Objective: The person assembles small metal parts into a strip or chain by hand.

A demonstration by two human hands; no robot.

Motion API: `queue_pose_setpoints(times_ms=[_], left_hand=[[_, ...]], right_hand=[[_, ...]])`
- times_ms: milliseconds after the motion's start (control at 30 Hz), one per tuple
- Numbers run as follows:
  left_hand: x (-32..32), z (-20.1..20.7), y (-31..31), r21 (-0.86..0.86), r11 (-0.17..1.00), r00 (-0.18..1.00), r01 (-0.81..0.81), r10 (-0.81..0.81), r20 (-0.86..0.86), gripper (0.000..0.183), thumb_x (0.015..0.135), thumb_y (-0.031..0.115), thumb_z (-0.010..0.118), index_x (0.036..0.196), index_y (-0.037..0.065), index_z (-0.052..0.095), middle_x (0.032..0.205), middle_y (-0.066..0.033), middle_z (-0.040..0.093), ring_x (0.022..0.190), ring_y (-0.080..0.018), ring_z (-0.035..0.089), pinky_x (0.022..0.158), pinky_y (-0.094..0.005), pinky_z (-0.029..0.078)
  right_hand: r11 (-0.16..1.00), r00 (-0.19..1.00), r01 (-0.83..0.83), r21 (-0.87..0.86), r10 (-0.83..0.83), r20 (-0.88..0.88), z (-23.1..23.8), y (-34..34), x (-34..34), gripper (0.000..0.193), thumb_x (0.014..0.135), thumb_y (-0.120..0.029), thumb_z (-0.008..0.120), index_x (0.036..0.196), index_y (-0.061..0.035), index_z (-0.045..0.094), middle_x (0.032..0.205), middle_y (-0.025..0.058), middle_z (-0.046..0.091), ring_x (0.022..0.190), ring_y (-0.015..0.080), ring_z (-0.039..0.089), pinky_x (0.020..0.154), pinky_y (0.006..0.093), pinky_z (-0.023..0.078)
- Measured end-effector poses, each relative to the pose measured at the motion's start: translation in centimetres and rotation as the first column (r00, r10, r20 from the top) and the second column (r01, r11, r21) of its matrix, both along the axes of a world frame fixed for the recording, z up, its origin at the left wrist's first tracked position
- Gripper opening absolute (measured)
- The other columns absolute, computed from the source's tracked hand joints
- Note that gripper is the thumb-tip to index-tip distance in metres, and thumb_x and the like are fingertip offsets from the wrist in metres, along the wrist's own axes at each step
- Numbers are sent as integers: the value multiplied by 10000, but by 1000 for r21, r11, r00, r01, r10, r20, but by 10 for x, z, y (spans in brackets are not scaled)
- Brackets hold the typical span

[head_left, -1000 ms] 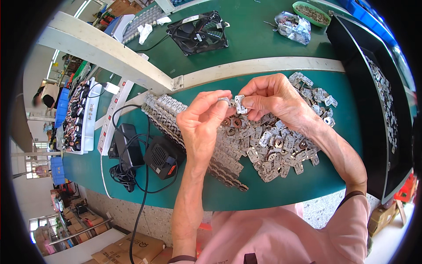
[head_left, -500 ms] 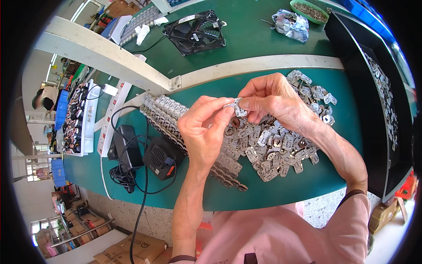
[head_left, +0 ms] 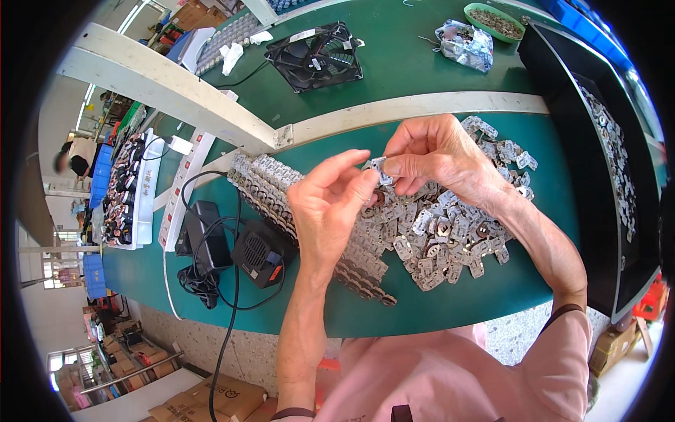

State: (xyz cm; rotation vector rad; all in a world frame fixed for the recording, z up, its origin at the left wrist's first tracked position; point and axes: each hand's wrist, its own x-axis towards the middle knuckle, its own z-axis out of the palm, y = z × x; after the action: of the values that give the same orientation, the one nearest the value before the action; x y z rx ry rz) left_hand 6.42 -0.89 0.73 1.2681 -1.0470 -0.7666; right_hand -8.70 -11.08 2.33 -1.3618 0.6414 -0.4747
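Observation:
My right hand (head_left: 439,158) pinches a small silvery metal plate (head_left: 380,171) between thumb and fingers, above the green bench. My left hand (head_left: 327,200) is beside it with index finger and thumb spread apart; the thumb tip is close to the plate, and whether it touches I cannot tell. Under the hands spreads a loose pile of similar metal pieces (head_left: 450,235), some with round dark or copper-coloured centres. To the left, rows of the same pieces (head_left: 271,186) lie lined up in long slanting stacks, partly hidden by my left hand and wrist.
A black bin (head_left: 569,162) holding more pieces stands at the right. Left lie a black boxy device (head_left: 261,252), a black adapter (head_left: 205,235) with cables, and a white power strip (head_left: 184,184). Beyond the white frame bar (head_left: 422,105) are a black fan (head_left: 314,58) and a green bowl (head_left: 494,21).
My left index finger has lifted away from the plate and the left fingers have spread. My right hand keeps its pinch on the plate in nearly the same place.

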Motion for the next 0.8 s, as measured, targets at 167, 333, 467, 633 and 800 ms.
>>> queue_pose_setpoints(times_ms=[167,333,467,633,800], left_hand=[[2,-6,-2,63,998,996,-3,-2,88,136,810,65,672,881,-50,667,692,-33,615,631,-81,571,547,-225,508],[1,3,0,176,984,990,-28,52,-132,131,808,75,665,862,-44,671,704,-42,627,616,-78,564,538,-232,510],[3,4,1,160,987,1000,-29,30,-5,104,782,52,674,835,-37,676,686,-32,633,599,-75,567,530,-227,480],[-8,0,2,179,982,967,57,-99,235,118,734,9,701,844,-26,681,666,-43,643,613,-74,587,546,-215,462],[4,3,-4,141,990,992,-12,29,-122,151,783,19,665,928,-22,678,791,-64,655,700,-114,615,621,-249,531]], right_hand=[[999,999,-44,-16,44,3,-4,1,2,140,807,-103,664,825,31,624,722,95,644,638,141,639,585,248,534],[1000,1000,-20,12,20,24,-8,-4,1,131,830,-106,637,832,25,627,737,106,647,647,152,638,610,255,536],[986,983,162,-39,-158,92,1,-18,-6,181,833,-154,642,851,25,629,796,120,649,724,163,640,665,279,534],[990,987,137,-30,-134,95,-6,-12,-1,194,821,-173,660,851,16,632,788,107,646,709,161,633,650,272,529],[994,992,109,-1,-109,62,-3,-5,-1,155,819,-161,677,831,-13,632,737,67,644,646,110,614,605,229,512]])
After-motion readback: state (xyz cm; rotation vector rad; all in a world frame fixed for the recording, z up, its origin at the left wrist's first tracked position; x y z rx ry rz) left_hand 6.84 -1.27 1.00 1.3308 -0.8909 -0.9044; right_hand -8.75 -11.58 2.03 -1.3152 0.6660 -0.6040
